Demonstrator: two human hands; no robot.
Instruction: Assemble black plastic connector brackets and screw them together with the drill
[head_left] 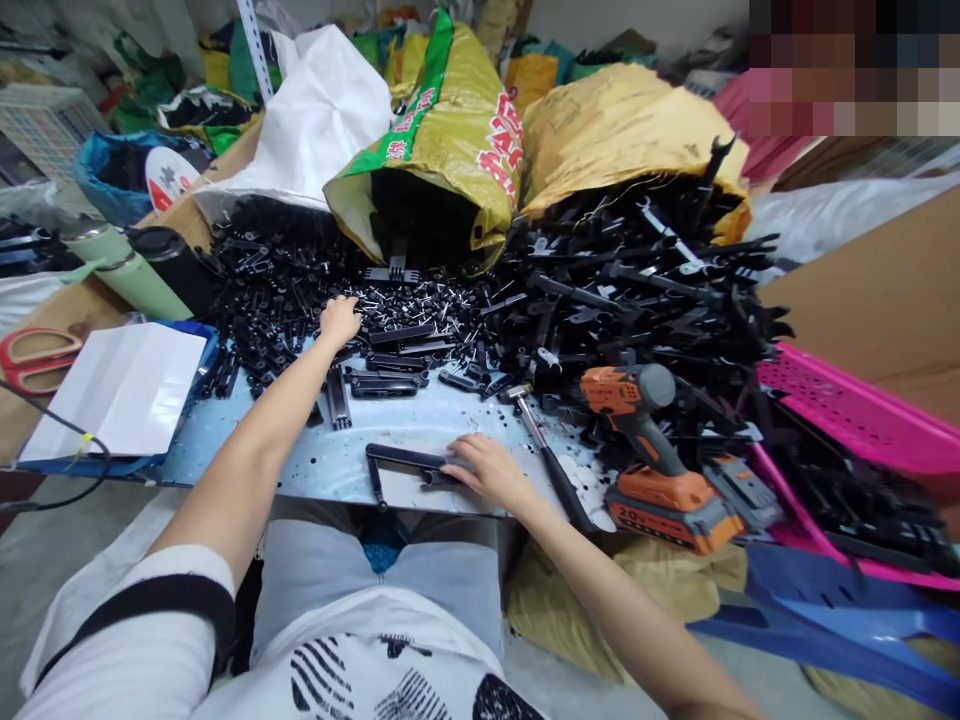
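My left hand (341, 320) reaches to the far side of the table, at the edge of a heap of small black parts (262, 290) and loose screws (409, 302). Its fingers are curled down; what they hold, if anything, is too small to make out. Near the front edge, my right hand (491, 472) grips the end of a black hinged bracket (405, 457), with a shorter arm folded down at its left end. Several similar black brackets (386, 384) lie between my hands. A hammer (551, 460) rests just right of my right hand.
An orange cordless drill (637, 450) stands at the right, before a heap of long black parts (637, 290) and a pink basket (862, 410). Open sacks (442, 140) line the back. Left are a paper sheet (116, 385), red scissors (37, 360) and a green bottle (124, 270).
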